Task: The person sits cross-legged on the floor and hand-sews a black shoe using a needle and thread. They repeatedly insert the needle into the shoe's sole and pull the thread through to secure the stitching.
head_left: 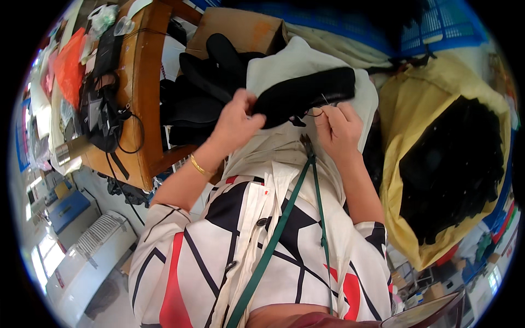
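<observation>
A long black fabric piece, shaped like a shoe, lies across a white cloth over my lap. My left hand is closed on its left end, thumb and fingers gripping the edge. At its lower right edge, my right hand pinches a thin needle with the fingertips; a dark thread or loop shows beside them. Between my hands, thread snips hang on a green strap from my neck. The underside of the black piece is hidden.
Several black sole-shaped pieces are piled at the left, before a cardboard box. A wooden table with bags and cords stands farther left. On the right sits a yellow sack of black material; blue crates are behind.
</observation>
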Demonstrator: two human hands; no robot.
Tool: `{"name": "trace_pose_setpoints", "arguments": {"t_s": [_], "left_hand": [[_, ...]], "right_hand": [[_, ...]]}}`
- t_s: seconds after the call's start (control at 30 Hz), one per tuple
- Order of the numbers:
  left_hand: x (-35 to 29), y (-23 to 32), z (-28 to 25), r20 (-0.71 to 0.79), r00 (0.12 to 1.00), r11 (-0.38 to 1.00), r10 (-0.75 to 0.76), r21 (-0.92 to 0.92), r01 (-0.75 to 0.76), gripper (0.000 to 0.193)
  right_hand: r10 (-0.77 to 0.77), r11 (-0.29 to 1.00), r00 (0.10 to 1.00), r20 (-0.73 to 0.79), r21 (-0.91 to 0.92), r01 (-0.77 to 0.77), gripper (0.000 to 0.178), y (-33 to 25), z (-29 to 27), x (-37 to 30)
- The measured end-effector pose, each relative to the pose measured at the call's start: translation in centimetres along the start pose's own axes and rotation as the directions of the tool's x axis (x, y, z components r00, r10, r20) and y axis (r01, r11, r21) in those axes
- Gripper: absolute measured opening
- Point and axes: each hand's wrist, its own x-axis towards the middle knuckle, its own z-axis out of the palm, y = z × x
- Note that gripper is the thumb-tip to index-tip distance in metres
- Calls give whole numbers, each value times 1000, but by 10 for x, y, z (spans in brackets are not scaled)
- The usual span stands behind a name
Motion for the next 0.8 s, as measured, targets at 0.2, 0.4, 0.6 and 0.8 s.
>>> {"name": "trace_pose_setpoints", "arguments": {"t_s": [0.2, 0.4, 0.6, 0.8], "left_hand": [[60, 72, -65, 174, 937, 920, 302, 205, -335, 31], [115, 75, -48, 497, 849, 899, 181, 266, -347, 38], [86, 40, -1, -26, 834, 652, 551, 638, -410, 21], [47, 15, -2, -47, 986, 866, 157, 486, -115, 57]], "right_hand": [[-62, 996, 994, -90, -64, 56, 11, -9, 2, 30], [88, 993, 993, -79, 85, -81, 4, -20, 24, 30], [484, 123, 852, 201, 948, -293, 22, -3, 69, 26], [480, -189, 807, 344, 939, -288, 32, 19, 81, 15]]}}
